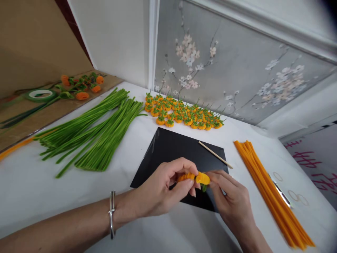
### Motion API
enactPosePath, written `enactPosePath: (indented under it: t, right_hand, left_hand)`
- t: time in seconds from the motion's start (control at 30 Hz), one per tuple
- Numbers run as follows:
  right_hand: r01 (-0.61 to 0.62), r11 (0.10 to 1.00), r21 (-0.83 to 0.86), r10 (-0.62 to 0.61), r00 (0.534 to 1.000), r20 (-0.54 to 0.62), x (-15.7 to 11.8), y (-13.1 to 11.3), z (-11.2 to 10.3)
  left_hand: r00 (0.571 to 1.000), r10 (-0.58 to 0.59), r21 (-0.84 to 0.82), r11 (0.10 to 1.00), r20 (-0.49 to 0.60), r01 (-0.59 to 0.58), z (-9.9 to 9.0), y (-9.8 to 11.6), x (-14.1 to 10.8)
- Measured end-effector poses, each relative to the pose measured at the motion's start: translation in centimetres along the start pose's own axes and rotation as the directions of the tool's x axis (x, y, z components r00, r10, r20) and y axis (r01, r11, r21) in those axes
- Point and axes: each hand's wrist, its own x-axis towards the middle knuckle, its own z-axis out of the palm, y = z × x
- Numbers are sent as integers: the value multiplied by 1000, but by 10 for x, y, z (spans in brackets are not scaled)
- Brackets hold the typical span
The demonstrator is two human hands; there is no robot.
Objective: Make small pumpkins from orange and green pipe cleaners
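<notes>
An orange fuzzy piece (202,178), ridged and bent, with a bit of green beneath it, is between my two hands over the near part of a black sheet (171,151). My left hand (168,186), with a silver bracelet at the wrist, pinches its left part between thumb and fingers. At its right end, the thumb and fingers of my right hand (231,196) are closed on it. A thin wooden stick (215,154) lies across the sheet's right edge.
Green fuzzy stems (105,133) lie on the left, orange ones (271,193) on the right beside tweezers and rings. Several small orange pumpkin-like pieces (179,116) stand at the back. Green tape (40,95) and orange flowers (82,95) rest on cardboard, far left.
</notes>
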Motion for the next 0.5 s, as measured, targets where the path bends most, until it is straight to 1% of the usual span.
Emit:
enactPosePath:
  t: [0.27, 0.4, 0.5]
  right_hand:
    - [26, 999, -20, -26, 1000, 17, 0, -3, 3]
    - [73, 996, -50, -72, 997, 6, -1, -5, 5]
    - [80, 995, -58, -80, 997, -8, -1, -6, 5]
  left_hand:
    - [998, 42, 216, 976, -49, -30, -1, 1, 0]
    - [998, 20, 243, 970, -54, -6, 0, 5, -1]
    - [998, 14, 255, 967, -57, 1, 1, 5, -1]
